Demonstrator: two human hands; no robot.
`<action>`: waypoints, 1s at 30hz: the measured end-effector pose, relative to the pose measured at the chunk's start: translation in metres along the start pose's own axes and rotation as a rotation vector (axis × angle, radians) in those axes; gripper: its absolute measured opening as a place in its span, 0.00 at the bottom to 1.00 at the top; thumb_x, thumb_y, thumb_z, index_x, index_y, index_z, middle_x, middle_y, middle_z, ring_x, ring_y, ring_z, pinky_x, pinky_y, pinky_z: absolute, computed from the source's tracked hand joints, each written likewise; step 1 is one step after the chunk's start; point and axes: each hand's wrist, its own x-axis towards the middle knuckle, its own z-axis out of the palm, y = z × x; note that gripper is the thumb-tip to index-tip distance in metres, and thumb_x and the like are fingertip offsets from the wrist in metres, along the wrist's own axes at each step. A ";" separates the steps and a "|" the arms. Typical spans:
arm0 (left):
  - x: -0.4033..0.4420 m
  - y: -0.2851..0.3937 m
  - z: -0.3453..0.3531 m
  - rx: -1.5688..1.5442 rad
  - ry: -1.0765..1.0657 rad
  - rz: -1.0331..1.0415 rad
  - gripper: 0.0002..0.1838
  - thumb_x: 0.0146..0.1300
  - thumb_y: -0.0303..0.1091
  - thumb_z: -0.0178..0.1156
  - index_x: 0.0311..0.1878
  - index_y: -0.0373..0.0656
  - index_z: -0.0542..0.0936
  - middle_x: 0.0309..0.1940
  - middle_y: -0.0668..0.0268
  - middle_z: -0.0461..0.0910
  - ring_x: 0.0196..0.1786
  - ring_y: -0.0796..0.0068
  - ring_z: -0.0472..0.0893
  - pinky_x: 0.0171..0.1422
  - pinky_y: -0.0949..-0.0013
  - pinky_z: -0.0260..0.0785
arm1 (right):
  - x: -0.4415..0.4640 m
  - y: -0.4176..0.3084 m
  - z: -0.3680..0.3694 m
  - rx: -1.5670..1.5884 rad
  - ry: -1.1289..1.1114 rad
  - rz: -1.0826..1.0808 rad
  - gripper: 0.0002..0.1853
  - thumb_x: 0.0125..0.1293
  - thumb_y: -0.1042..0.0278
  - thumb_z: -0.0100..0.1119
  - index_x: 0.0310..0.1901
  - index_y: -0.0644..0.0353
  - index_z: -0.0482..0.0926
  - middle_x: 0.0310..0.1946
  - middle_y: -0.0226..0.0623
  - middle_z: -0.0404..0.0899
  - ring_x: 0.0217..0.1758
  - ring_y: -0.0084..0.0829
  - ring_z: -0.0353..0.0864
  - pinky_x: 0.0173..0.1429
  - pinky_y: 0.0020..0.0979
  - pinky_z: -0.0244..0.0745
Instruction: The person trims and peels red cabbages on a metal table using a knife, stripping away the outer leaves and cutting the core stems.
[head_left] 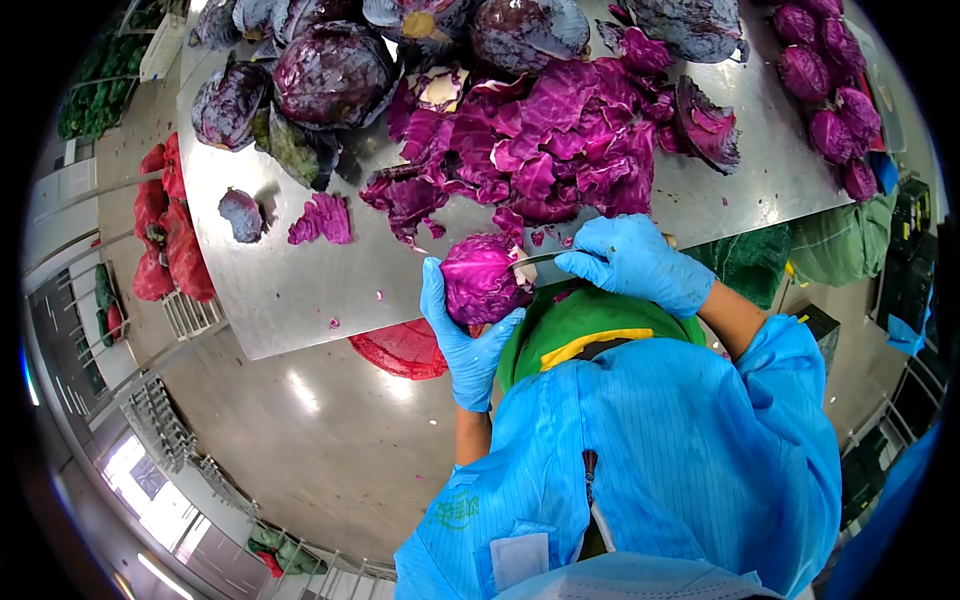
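My left hand, in a blue glove, cups a small trimmed red cabbage from below and the left, at the table's near edge. In my right hand, also gloved in blue, is a knife; its blade points left and its tip meets the pale cut part of the cabbage. My fingers hide most of the handle. Just beyond the cabbage lies a heap of loose purple cabbage leaves on the metal table.
Whole dark red cabbages sit along the table's far left. Several trimmed cabbages lie at the far right. A red mesh bag is on the floor under the near edge. Filled red sacks stand at left, green sacks at right.
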 end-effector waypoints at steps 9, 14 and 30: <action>0.000 -0.001 -0.004 0.027 -0.049 0.022 0.61 0.42 0.37 0.84 0.78 0.43 0.56 0.77 0.57 0.54 0.77 0.57 0.59 0.80 0.57 0.53 | 0.031 0.021 -0.018 0.783 -0.766 0.468 0.26 0.73 0.44 0.55 0.28 0.60 0.83 0.23 0.34 0.85 0.21 0.23 0.79 0.27 0.29 0.74; 0.002 -0.003 -0.004 -0.005 -0.048 0.031 0.61 0.42 0.38 0.83 0.78 0.43 0.56 0.77 0.57 0.54 0.77 0.57 0.59 0.80 0.57 0.53 | 0.029 0.020 -0.018 0.119 -0.357 -0.078 0.27 0.74 0.44 0.54 0.26 0.61 0.81 0.24 0.34 0.85 0.21 0.24 0.79 0.28 0.30 0.73; 0.020 -0.004 -0.013 -0.145 -0.105 -0.055 0.65 0.39 0.36 0.83 0.79 0.42 0.53 0.79 0.59 0.52 0.77 0.60 0.60 0.81 0.59 0.52 | 0.045 -0.019 -0.033 0.932 -0.749 0.281 0.17 0.70 0.55 0.61 0.34 0.63 0.85 0.24 0.30 0.84 0.19 0.18 0.75 0.27 0.20 0.71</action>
